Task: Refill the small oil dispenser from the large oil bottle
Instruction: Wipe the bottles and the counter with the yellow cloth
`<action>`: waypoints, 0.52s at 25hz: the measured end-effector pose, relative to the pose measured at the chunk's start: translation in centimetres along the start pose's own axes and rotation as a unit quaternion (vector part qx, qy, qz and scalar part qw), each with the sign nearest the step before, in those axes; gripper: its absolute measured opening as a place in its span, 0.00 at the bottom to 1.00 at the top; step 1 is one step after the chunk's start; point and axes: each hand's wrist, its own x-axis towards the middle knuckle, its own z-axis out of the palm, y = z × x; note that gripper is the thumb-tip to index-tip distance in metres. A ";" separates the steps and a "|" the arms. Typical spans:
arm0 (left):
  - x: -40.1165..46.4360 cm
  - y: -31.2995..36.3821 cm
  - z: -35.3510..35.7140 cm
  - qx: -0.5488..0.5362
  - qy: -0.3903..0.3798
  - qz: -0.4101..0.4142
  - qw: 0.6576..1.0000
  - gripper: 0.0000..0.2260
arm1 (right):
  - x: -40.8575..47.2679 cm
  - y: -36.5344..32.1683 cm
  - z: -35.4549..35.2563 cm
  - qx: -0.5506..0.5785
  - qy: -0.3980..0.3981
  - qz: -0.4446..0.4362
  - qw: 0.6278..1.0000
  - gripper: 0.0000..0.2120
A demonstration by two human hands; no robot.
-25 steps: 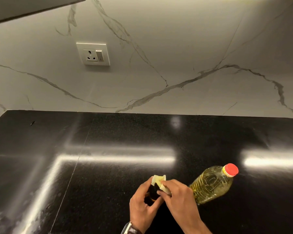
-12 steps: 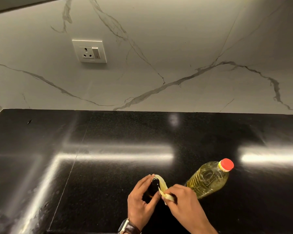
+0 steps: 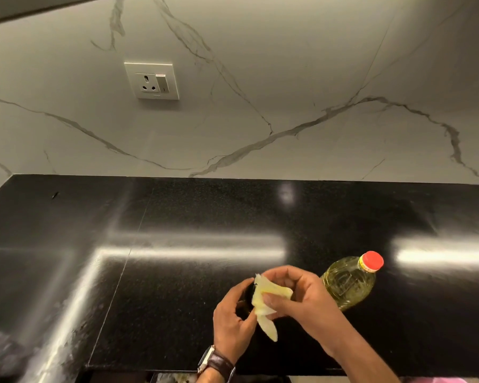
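We see both hands low at the near middle of the black granite bench (image 3: 177,217). Left hand (image 3: 234,324), with a wristwatch (image 3: 215,362) on a brown strap, comes up from the near edge; its fingers are curled round a small dark oil dispenser (image 3: 249,295), mostly hidden, so we cannot tell its fill level or whether it rests on the bench. Right hand (image 3: 302,298) reaches in from the lower right, forearm angled toward the corner of the view; thumb and fingertips pinch a pale yellow cloth (image 3: 266,302) against the dispenser's top, and a loose tail of cloth hangs down between the two hands. Large oil bottle (image 3: 349,283), clear plastic with yellow oil and a red cap (image 3: 372,260) on, stands just beside the right hand on its far right side; contact we cannot resolve. Bench edges: near edge runs just below the wrists; back edge meets a veined white marble wall (image 3: 288,78); a seam line crosses the bench left of the hands. Open bench surface lies left, behind and far right of the hands. A wall socket with switch (image 3: 151,81) sits upper left on the wall.
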 end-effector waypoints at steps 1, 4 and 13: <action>0.0 -0.2 0.1 -0.007 0.003 0.000 1.000 0.19 | 1.1 0.7 0.0 -0.127 0.031 -0.032 0.991 0.14; 0.0 -0.3 0.1 -0.010 0.006 0.010 1.000 0.13 | 3.2 3.5 0.3 -0.451 0.097 -0.121 0.879 0.14; 0.5 -0.1 -0.7 0.052 -0.052 0.057 0.996 0.13 | 1.9 7.2 2.1 -0.615 0.104 -0.146 0.767 0.26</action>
